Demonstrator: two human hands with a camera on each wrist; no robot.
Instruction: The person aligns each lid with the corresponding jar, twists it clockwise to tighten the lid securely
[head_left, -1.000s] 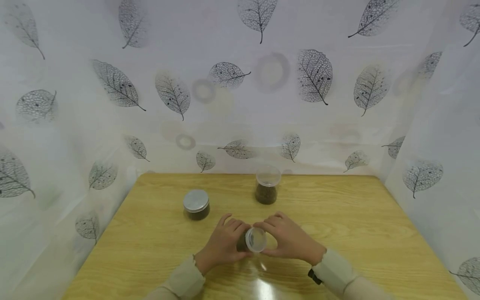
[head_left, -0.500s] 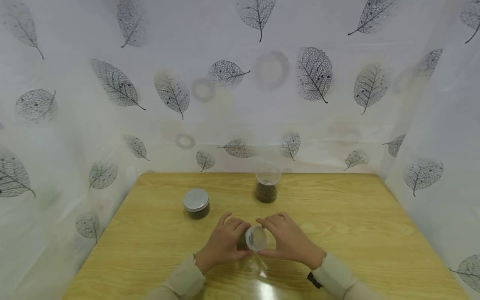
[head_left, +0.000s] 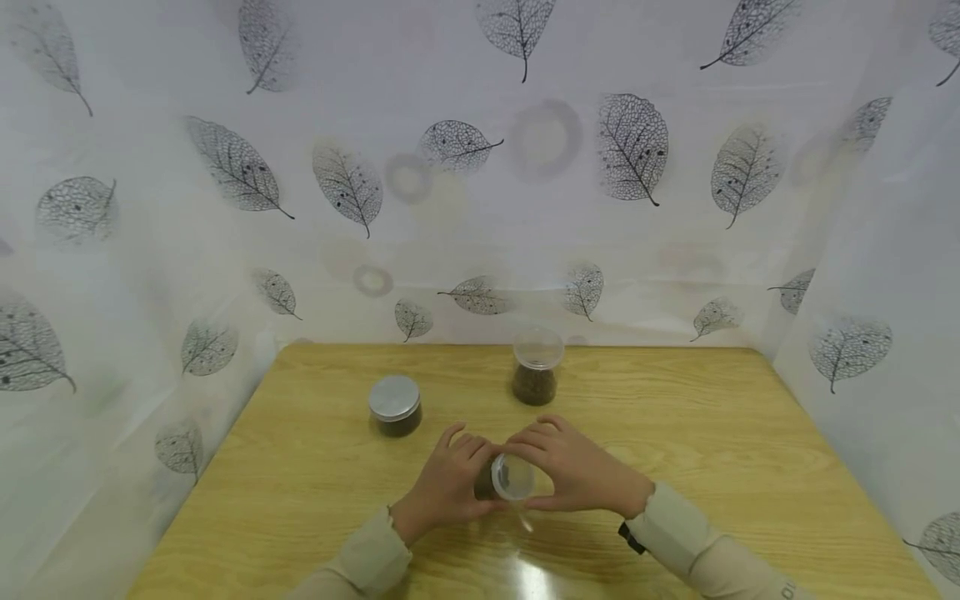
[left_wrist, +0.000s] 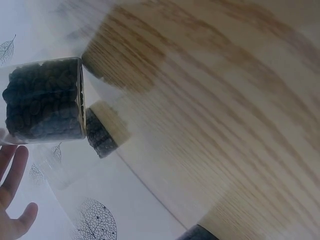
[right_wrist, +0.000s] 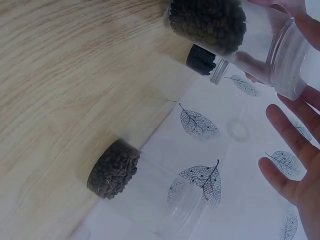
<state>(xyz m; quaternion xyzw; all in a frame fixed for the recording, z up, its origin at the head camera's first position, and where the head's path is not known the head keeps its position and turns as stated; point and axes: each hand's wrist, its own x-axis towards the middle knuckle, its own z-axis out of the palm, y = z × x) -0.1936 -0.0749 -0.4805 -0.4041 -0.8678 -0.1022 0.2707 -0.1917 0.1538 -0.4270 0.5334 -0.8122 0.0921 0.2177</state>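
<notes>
My left hand [head_left: 446, 479] grips the body of a clear jar [right_wrist: 207, 25] part-filled with dark beans. The jar's whitish see-through lid [head_left: 514, 477] faces the head camera and leans toward the right. Around that lid my right hand [head_left: 573, 471] curves thumb and index finger, fingertips at opposite sides of its rim; the other fingers stand away from it in the right wrist view. Beans lie against the jar's base in the left wrist view, and the upper part of the jar is see-through in the right wrist view.
Behind the hands, to the left, stands a low jar with a silver lid [head_left: 394, 398] and dark contents. A taller clear jar [head_left: 535, 383], with beans at the bottom, stands near the back edge of the wooden table [head_left: 675, 433]. Leaf-patterned sheeting [head_left: 480, 217] surrounds the table.
My right fingers spread a little off the lid half a second ago and now sit back at its rim. My left hand and the held jar stay nearly in place.
</notes>
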